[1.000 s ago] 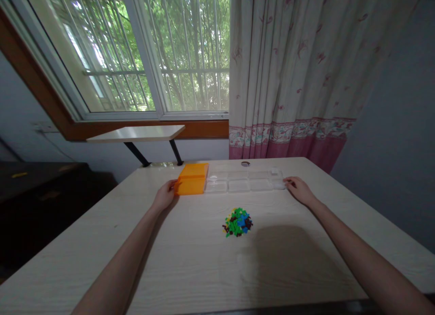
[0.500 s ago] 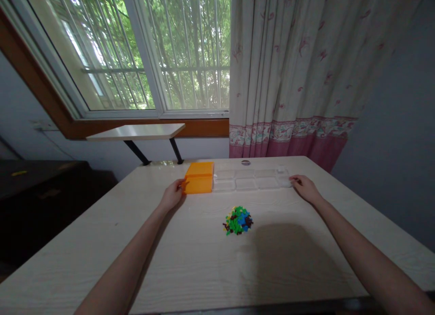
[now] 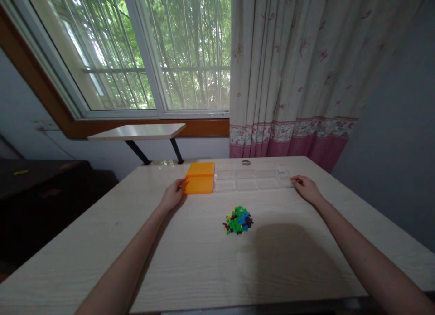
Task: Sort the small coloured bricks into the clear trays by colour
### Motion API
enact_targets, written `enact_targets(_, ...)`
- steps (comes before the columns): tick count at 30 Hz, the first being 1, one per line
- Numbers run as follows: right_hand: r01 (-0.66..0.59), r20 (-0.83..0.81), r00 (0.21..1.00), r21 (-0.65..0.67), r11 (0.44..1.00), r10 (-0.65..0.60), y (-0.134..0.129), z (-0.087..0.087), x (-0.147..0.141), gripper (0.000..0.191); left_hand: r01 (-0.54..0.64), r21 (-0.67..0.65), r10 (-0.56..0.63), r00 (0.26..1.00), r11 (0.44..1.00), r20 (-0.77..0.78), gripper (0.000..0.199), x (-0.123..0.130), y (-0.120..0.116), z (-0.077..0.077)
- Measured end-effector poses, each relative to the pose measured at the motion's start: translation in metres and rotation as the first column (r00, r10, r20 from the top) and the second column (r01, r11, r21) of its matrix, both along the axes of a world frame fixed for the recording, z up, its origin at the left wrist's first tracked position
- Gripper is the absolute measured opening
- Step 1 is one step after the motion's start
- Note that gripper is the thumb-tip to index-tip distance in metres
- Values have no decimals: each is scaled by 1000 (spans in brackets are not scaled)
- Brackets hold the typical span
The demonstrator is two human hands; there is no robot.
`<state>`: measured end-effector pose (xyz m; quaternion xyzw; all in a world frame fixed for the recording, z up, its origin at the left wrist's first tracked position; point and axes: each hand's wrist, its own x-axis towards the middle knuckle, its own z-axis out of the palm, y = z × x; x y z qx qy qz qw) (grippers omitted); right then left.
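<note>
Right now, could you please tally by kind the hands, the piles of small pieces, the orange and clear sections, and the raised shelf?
Hands: 2 (left hand, right hand)
Pile of small pieces: 1; its pieces are too small to count
Orange section: 1
Clear section: 1
Raised shelf: 1
Total: 6

Left hand [image 3: 172, 195] touching orange tray [image 3: 200, 185]; right hand [image 3: 306, 188] touching clear tray [image 3: 246, 183].
</note>
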<state>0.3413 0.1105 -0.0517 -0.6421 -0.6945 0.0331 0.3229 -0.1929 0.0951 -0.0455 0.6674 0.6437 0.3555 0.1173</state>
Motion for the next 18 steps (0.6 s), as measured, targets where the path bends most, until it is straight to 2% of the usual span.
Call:
enact_targets(7,7,19,1000,-8,1000,-7,0,1,2,23,-26,-14,25,999,1000,-42,40,5,-6,7)
enact_targets(18,11,7,1000,0,1000,-11,-4,1,2,24,8,-4,-8,1000,1000,-25,42,-1,-2,1)
